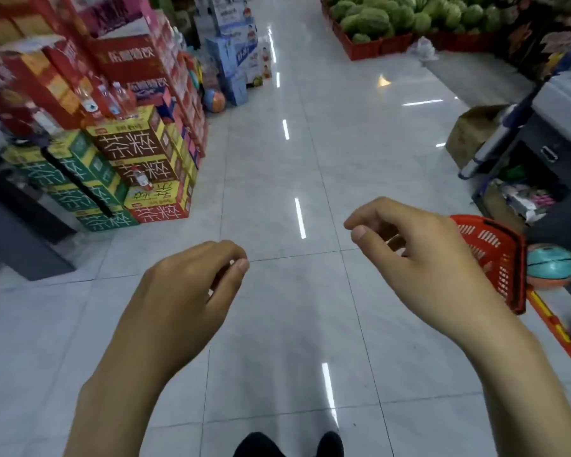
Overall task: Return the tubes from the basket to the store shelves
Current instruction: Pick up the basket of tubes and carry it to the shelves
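Observation:
My left hand (192, 285) hovers over the floor at lower centre, fingers curled in and thumb resting against them, with nothing in it. My right hand (419, 258) is raised a little higher to the right, its fingers loosely bent and apart, thumb near the index tip, also holding nothing. Just behind the right hand, a red plastic basket (498, 258) sits tilted at the right; its inside is hidden. No tubes are visible.
A glossy tiled aisle (277, 159) runs straight ahead. Stacked drink cartons (139, 166) line the left side. A checkout counter (541, 127) and a cardboard box (472, 133) stand on the right, with a watermelon display (393, 18) at far right.

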Motion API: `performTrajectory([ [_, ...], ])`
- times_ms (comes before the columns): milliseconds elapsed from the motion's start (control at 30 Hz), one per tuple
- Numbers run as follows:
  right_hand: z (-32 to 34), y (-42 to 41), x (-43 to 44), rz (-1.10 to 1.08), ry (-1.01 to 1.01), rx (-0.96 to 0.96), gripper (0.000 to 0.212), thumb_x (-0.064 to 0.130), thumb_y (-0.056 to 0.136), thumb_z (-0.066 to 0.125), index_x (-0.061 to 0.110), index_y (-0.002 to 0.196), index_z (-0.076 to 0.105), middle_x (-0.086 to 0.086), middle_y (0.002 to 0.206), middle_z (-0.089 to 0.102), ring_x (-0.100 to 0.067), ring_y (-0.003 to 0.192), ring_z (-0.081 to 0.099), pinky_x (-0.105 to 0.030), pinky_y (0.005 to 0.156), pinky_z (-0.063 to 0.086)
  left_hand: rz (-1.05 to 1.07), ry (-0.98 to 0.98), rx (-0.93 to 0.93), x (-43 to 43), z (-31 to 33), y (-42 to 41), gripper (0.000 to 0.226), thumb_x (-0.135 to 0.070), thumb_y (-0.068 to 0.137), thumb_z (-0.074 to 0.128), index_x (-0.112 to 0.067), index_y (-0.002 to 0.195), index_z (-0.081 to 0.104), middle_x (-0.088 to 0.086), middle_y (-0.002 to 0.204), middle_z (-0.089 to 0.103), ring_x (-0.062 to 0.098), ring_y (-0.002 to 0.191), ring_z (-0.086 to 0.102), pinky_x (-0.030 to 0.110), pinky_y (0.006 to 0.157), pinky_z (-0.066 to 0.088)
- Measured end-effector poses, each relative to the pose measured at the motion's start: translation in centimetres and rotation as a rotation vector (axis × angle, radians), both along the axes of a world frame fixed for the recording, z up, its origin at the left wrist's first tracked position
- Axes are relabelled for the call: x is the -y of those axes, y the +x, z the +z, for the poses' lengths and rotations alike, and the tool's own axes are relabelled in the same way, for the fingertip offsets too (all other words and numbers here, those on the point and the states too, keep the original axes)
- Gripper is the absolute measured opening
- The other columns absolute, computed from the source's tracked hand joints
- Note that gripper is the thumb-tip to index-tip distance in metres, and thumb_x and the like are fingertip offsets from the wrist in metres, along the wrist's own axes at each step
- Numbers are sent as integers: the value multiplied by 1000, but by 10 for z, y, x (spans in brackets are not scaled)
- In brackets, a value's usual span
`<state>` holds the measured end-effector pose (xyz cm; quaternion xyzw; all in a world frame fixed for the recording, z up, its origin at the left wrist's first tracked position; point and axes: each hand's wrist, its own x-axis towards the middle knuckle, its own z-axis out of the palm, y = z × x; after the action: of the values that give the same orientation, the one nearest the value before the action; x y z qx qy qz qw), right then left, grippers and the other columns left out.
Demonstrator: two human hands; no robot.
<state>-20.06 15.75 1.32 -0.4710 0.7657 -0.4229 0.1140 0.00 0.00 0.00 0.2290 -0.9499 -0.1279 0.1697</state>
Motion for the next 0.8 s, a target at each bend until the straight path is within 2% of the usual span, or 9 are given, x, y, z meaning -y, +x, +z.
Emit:
performTrajectory([
  [133, -6, -27, 48, 39, 18, 47, 11, 23, 92, 59, 31, 91, 67, 13, 75, 65, -1, 83, 60, -7, 69, 43, 119, -5, -11, 39, -4, -19, 24, -41, 96, 40, -30, 88, 60, -13, 73, 60, 7, 65, 56, 22, 53, 46],
  [233, -13, -50, 89, 44, 15, 55, 11, 24, 91, 59, 31, 90, 67, 12, 75, 65, -2, 83, 59, -8, 69, 43, 125, -23, -41, 79, -8, -42, 20, -36, 96, 46, -29, 86, 61, -13, 72, 59, 8, 66, 54, 20, 54, 44],
  [333, -16, -79, 131, 26, 23, 36, 11, 24, 92, 59, 31, 90, 67, 14, 79, 64, -1, 83, 59, -8, 68, 42, 131, -24, -99, 126, -10, -73, 18, -30, 94, 50, -22, 88, 64, -9, 72, 62, 9, 63, 55, 25, 52, 46],
  [433, -13, -111, 176, -7, 31, -28, 12, 23, 92, 59, 31, 91, 67, 15, 77, 65, 0, 82, 60, -9, 68, 43, 73, -54, -151, 184, -10, -113, 22, -29, 96, 49, -15, 90, 66, -4, 73, 63, 16, 60, 56, 29, 52, 48],
  [533, 0, -143, 220, -37, 34, -39, 12, 22, 92, 59, 31, 90, 66, 18, 83, 66, 0, 83, 60, -9, 69, 43, 4, -60, -177, 238, -1, -156, 32, -33, 95, 43, -13, 90, 67, -3, 74, 64, 15, 60, 56, 22, 55, 45],
  [633, 10, -173, 253, -86, 23, -54, 12, 21, 92, 59, 30, 89, 67, 20, 87, 64, 0, 82, 61, -7, 69, 42, -51, -42, -191, 283, 6, -198, 26, -28, 96, 49, -12, 89, 68, -1, 73, 65, 16, 60, 59, 25, 53, 46],
  [733, 16, -201, 274, -162, 12, -64, 11, 21, 92, 59, 29, 89, 67, 21, 88, 64, 0, 83, 60, -6, 68, 41, -117, -65, -187, 317, 12, -246, 22, -24, 94, 51, -11, 88, 68, 0, 70, 64, 15, 57, 57, 17, 53, 41],
  [800, 17, -220, 278, -204, 38, -59, 11, 21, 92, 59, 29, 89, 66, 22, 88, 64, 1, 83, 60, -6, 68, 41, -189, -52, -196, 333, 13, -282, 25, -26, 95, 49, -11, 89, 68, 0, 70, 64, 16, 57, 56, 23, 51, 44],
])
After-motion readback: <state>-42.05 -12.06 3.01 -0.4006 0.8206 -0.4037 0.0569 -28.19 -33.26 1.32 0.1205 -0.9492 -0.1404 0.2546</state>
